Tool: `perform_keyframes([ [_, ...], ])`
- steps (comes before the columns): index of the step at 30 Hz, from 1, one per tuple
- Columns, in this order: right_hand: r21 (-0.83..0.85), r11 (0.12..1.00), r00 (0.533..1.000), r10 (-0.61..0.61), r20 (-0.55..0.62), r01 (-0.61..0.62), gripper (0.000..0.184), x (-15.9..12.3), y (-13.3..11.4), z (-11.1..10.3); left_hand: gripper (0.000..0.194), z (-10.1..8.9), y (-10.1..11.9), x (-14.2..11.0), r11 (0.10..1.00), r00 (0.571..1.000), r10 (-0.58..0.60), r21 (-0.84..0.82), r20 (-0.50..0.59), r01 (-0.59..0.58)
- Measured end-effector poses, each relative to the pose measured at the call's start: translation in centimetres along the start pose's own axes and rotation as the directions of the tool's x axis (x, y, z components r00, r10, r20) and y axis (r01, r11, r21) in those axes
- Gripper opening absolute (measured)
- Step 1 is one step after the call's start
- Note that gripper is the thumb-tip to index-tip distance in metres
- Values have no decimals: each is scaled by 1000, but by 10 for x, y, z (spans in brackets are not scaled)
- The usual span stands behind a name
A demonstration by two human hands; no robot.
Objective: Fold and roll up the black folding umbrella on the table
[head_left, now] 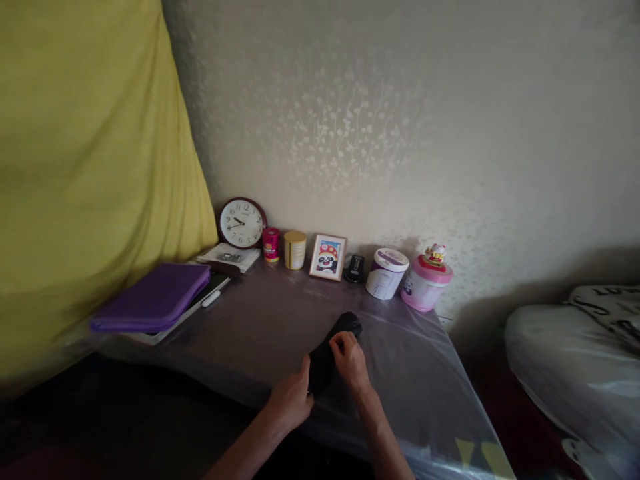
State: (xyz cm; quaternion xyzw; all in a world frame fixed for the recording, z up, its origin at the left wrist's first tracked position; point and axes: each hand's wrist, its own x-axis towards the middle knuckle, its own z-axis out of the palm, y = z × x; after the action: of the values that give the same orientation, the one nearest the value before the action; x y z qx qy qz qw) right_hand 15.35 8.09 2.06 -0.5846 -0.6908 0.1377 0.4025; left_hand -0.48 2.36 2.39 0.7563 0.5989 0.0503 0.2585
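A long, soft black bundle (pixel 323 363), shaped like a folded umbrella, slants over the front of the table; its exact kind is too dark to make out. My left hand (pixel 293 398) grips its lower end, thumb up along the side. At the upper half, my right hand (pixel 350 360) is closed with thumb and forefinger pinched against the black material. What lies between those fingertips is too small to see. The bundle's rounded far end (pixel 351 322) sticks out beyond my right hand.
Along the wall stand a round clock (pixel 243 223), a pink can (pixel 271 245), a yellow-lidded can (pixel 295 251), a framed panda picture (pixel 328 257), a small black object (pixel 355 269), a white tub (pixel 387 274) and a pink tub (pixel 427 283). A purple folder (pixel 155 297) lies left on the plastic-covered table (pixel 240 333).
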Motion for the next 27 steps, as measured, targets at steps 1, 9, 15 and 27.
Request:
perform_keyframes([
  [1, 8, 1000, 1000, -6, 0, 6, 17, 0, -1, -1, 69, -1, -2, -2, 1000, 1000, 7, -11, -6, -7],
  [9, 452, 855, 967, 206, 150, -253, 26, -24, 0, -22, 70, -2, -21, -21, 991, 994, 75, -101, -81, -83],
  [15, 611, 711, 937, 295, 190, -348, 31, -50, 5, -22, 65, 4, -26, -19, 991, 992, 62, -111, -113, -74],
  [27, 463, 855, 952, 299, -70, -235, 27, -47, 13, -19, 69, 22, -4, -35, 996, 976, 72, 70, -206, -59],
])
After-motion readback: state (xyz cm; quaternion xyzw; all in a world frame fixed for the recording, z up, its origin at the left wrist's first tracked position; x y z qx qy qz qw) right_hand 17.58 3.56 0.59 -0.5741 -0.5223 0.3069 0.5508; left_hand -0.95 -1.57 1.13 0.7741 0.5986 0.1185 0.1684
